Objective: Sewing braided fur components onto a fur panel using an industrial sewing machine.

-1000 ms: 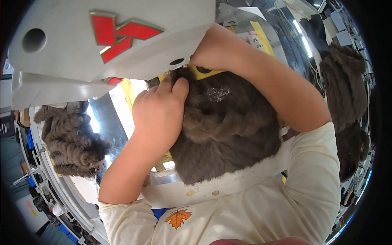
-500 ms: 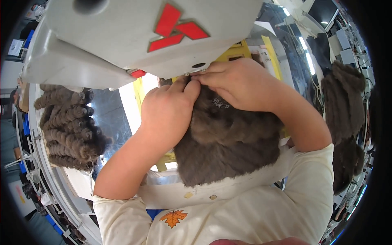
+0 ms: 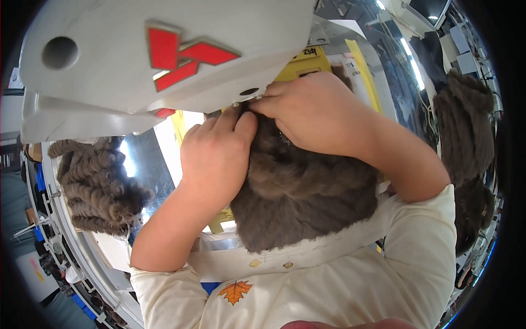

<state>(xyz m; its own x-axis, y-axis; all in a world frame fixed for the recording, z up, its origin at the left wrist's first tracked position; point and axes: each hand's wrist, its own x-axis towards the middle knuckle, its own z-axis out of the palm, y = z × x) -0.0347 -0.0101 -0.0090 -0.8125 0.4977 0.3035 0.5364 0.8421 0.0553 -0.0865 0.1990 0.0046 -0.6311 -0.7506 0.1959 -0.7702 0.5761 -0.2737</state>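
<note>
A large piece of dark brown fur point(image 3: 307, 203) lies below the overhanging grey machine head point(image 3: 109, 55), which bears a red emblem. My left hand point(image 3: 213, 151) presses on the fur's left edge, fingers curled at the top edge, just under the machine's small metal fittings point(image 3: 236, 104). My right hand point(image 3: 315, 109) has its fingertips bent onto the same top edge beside the left fingers; what lies between the fingertips is partly hidden. A yellow plate point(image 3: 304, 63) with dark markings shows behind the right hand.
Rolled brown fur pieces point(image 3: 96, 186) are piled at the left on a shiny metal surface point(image 3: 153, 159). More long brown fur pieces point(image 3: 463, 137) hang or lie along the right. Cables point(image 3: 408, 82) and yellow strips point(image 3: 364, 74) run at the upper right.
My right hand has come from behind the machine's right edge down and left onto the fur beside my left fingers. My left hand stays on the fur. The view has shifted slightly.
</note>
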